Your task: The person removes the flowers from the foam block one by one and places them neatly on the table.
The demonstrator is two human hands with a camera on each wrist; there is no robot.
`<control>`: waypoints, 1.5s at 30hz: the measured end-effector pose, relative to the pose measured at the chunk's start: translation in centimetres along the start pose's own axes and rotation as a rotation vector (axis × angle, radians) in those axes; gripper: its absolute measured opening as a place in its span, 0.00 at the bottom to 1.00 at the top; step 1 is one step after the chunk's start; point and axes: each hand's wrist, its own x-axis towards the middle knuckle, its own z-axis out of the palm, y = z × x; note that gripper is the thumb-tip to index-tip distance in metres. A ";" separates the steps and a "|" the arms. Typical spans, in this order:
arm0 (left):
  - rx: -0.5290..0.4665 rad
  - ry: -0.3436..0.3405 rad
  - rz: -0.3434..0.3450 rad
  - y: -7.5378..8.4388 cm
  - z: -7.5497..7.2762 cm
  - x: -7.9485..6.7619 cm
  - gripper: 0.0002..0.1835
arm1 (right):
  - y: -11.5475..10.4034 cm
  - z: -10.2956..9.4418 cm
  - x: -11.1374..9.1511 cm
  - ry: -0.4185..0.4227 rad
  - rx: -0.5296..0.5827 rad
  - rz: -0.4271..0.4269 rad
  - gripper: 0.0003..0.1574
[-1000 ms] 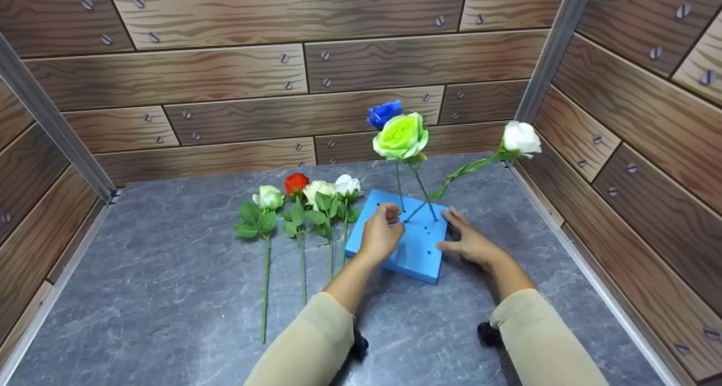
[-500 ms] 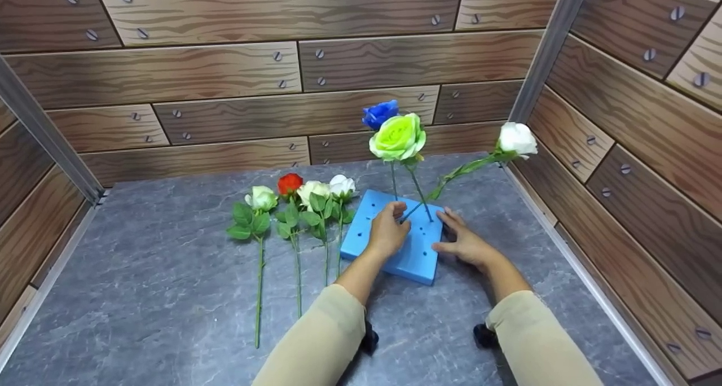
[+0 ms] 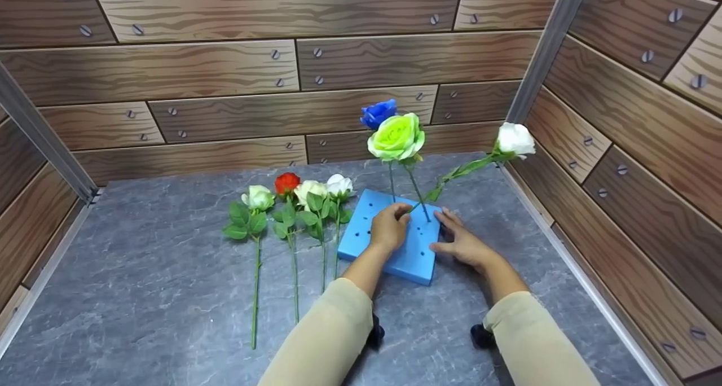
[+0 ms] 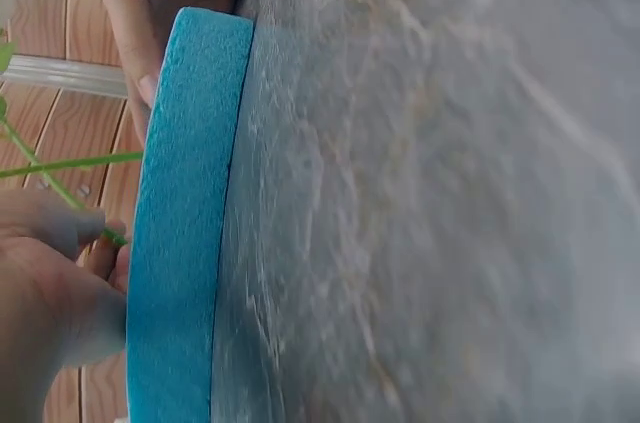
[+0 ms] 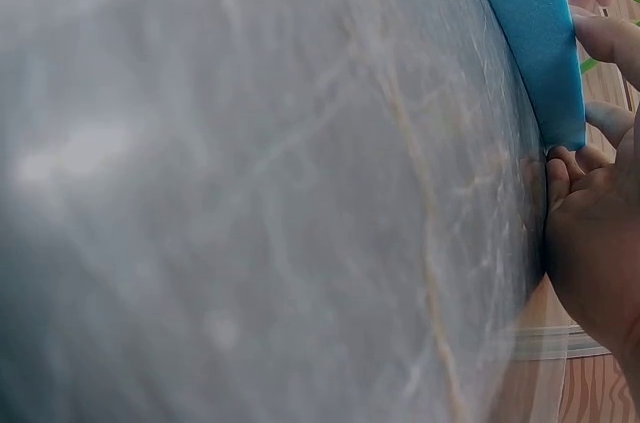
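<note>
A blue foam block (image 3: 414, 262) with small holes lies at an angle on the table. My left hand (image 3: 389, 228) is over its top face and pinches the lower stem of a white rose (image 3: 514, 140), which leans far to the right. In the left wrist view, the fingertips hold the green stem (image 4: 75, 201) right at the block. My right hand (image 3: 465, 244) rests spread against the block's right edge, thumb and fingers touching it. A light green rose (image 3: 396, 137) and a blue rose (image 3: 379, 114) stand upright in the block.
Left of the block, several cut-stem flowers lie in a row: a pale green rose (image 3: 259, 197), a red rose (image 3: 287, 183), a cream rose (image 3: 310, 193) and a white rose (image 3: 339, 186). Wood-patterned walls (image 3: 225, 75) enclose the grey marbled table (image 3: 152, 295).
My left hand has shifted slightly right over the block and closed in on the leaning white rose's lower stem. My right hand keeps its place at the block's edge. The view has turned slightly.
</note>
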 end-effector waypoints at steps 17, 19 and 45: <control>-0.037 0.067 0.026 -0.7 -0.2 0.1 0.12 | 0.0 0.0 0.2 0.016 -0.023 -0.012 0.65; -0.044 0.068 0.027 -0.8 -0.1 0.1 0.12 | 0.0 0.1 0.2 0.017 -0.026 -0.013 0.65; -0.195 0.092 0.054 -1.9 -0.3 -0.2 0.15 | 0.0 0.1 0.1 0.004 -0.001 -0.019 0.65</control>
